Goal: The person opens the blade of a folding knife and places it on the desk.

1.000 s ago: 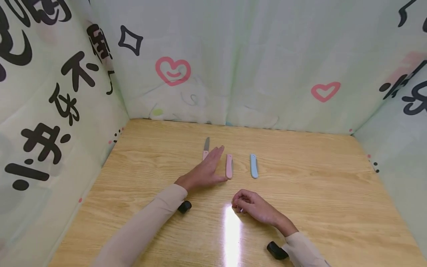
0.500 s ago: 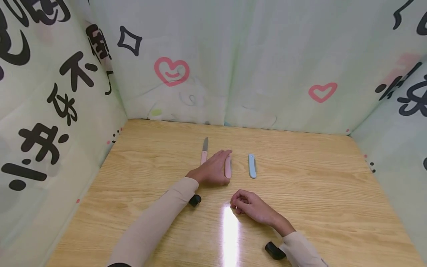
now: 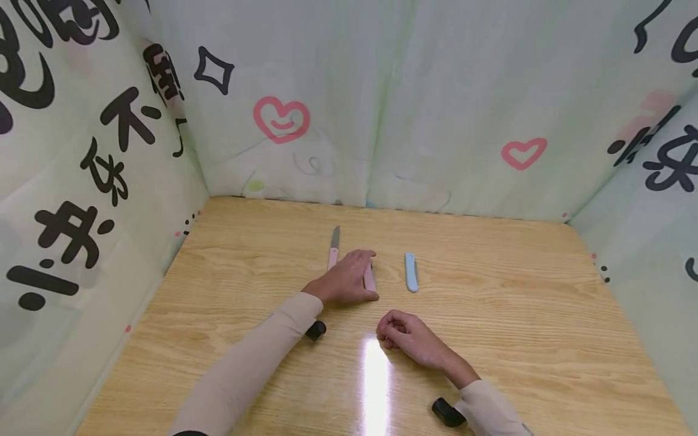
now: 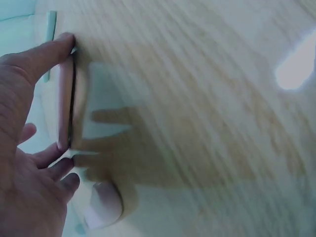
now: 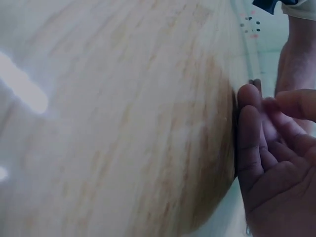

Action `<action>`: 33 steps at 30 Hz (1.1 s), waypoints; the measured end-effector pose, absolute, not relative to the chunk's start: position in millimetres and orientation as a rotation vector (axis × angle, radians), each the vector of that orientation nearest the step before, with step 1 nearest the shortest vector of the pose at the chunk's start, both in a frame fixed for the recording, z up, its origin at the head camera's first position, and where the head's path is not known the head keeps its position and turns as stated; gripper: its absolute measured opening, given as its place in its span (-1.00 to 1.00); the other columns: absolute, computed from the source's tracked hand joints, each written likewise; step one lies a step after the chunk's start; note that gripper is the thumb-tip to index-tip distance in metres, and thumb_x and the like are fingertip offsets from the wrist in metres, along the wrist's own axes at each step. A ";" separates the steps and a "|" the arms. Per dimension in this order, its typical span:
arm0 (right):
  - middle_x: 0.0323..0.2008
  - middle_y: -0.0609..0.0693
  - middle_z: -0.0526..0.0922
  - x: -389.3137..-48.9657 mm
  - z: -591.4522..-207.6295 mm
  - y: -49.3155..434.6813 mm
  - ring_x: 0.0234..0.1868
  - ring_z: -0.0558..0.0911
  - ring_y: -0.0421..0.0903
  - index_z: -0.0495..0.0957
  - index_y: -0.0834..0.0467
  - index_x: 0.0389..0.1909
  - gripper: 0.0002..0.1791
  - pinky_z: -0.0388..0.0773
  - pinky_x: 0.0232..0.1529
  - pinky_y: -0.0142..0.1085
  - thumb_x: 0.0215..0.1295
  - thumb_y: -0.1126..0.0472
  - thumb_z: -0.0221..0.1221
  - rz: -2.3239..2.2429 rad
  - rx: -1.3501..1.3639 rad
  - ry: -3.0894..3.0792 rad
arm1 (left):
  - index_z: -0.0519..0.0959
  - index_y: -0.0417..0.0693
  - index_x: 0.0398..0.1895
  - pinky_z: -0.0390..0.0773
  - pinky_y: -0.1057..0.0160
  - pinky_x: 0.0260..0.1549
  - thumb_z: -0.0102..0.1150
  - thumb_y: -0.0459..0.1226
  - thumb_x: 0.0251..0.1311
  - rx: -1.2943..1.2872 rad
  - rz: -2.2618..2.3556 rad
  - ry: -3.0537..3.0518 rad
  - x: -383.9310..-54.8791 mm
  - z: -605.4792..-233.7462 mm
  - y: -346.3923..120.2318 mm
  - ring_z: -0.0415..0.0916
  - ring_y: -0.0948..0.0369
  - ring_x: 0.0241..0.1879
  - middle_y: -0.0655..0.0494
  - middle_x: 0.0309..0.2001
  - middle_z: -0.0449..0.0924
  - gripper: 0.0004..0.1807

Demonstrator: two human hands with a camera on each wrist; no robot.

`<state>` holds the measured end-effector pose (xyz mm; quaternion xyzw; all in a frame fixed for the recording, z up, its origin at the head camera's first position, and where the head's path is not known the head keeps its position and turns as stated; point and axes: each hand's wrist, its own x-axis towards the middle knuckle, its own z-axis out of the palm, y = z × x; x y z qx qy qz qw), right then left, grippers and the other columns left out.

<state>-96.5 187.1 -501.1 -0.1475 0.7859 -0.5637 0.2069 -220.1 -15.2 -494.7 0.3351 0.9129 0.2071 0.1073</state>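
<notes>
Judged to be at the taking-hold step: pinching the folded pink knife (image 3: 370,281) by its two ends in the left grip (image 3: 346,280) (thumb at the 6 o'clock end, a fingertip at the 12). Cannot tell lifted from resting on the surface (image 3: 491,278). Seems to call next for an even, steady squeeze from both ends, off the folded blade and away from the open knife (image 3: 333,257) at 10 o'clock (partly hidden behind the hand, blade towards 12). Could swivel about its held ends under a lopsided squeeze.

Runs lengthwise close to 12–6, far end towards 12, near end towards 6. Cannot tell hinge end from tip end under the fingers. Has the blue knife (image 3: 411,272) near it at 3 o'clock, on much the same axis (leaning a touch towards 11). Leaves the right grip (image 3: 412,340) near the 5 o'clock side, fingers loosely curled, with nothing visible in it.
</notes>
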 end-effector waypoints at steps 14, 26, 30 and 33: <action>-0.03 0.00 0.67 -103.7 -490.5 184.6 -0.01 0.63 -0.01 0.65 0.25 -0.05 -0.79 0.65 -0.13 -0.09 0.35 0.49 0.24 -1.608 -0.662 2.817 | 0.54 -0.10 0.13 0.47 0.17 0.16 0.49 0.25 -0.02 0.998 0.796 2.515 -196.0 -464.4 -35.1 0.45 0.16 0.19 0.03 0.21 0.51 -0.20; -0.03 -0.01 0.71 -100.1 -490.4 173.7 0.02 0.63 0.01 0.73 0.19 -0.04 -0.63 0.56 0.05 -0.26 0.14 0.53 0.40 -1.506 -1.054 2.951 | 0.57 0.07 -0.18 0.55 0.27 -0.15 0.40 0.18 0.15 0.866 1.047 2.287 -183.0 -463.5 -44.3 0.55 0.28 -0.14 0.27 -0.20 0.60 -0.55; -0.18 0.00 0.75 -100.9 -486.8 172.3 -0.14 0.69 -0.04 0.75 0.20 -0.15 -0.68 0.57 -0.08 -0.37 0.11 0.58 0.38 -1.710 -1.043 2.908 | 0.61 0.02 -0.20 0.53 0.27 -0.27 0.17 0.17 0.36 0.861 1.099 2.210 -180.8 -460.4 -42.8 0.53 0.29 -0.27 0.16 -0.26 0.64 -0.58; -0.27 0.06 0.75 -102.0 -483.9 171.6 -0.27 0.70 -0.06 0.74 0.24 -0.23 -0.70 0.57 -0.19 -0.42 0.08 0.64 0.36 -1.844 -1.032 2.833 | 0.61 -0.08 -0.23 0.48 0.26 -0.33 -0.06 0.18 0.50 0.875 1.133 2.146 -179.6 -458.2 -40.9 0.47 0.24 -0.35 0.07 -0.33 0.59 -0.47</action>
